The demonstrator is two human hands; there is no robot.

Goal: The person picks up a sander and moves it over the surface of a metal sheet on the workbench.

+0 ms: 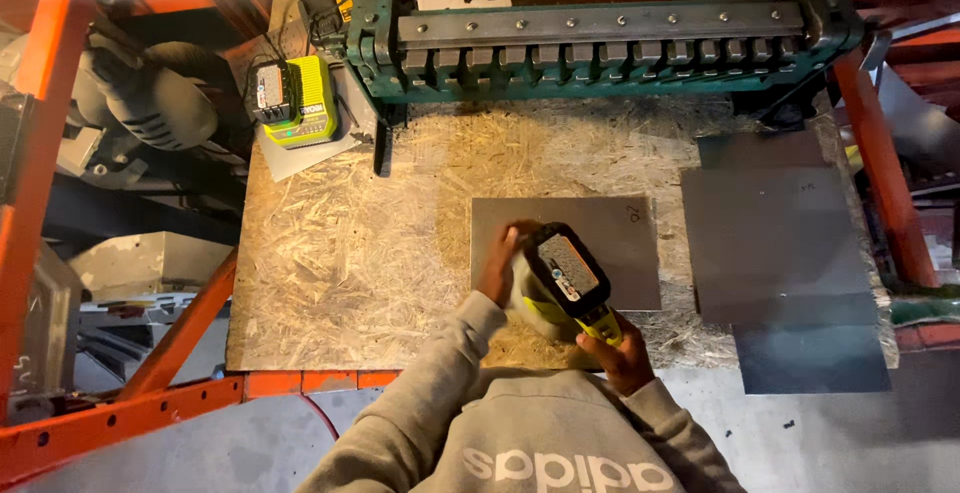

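Right hand (622, 355) grips power tool (568, 281); left hand (497, 271) presses metal sheet (620, 243).

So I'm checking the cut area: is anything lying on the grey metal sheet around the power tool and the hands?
Nothing visible: the left hand rests on the metal sheet, the right hand holds the power tool over it, and the remaining surface looks bare.

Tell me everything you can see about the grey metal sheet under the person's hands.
The grey metal sheet is a flat, thin rectangle with a dull, matte surface. It lies flat on the chipboard workbench top, below the green bending machine. A small dark mark sits near its upper right corner. The left hand presses on its left part, and the cordless power tool, held by the right hand, covers its lower middle.
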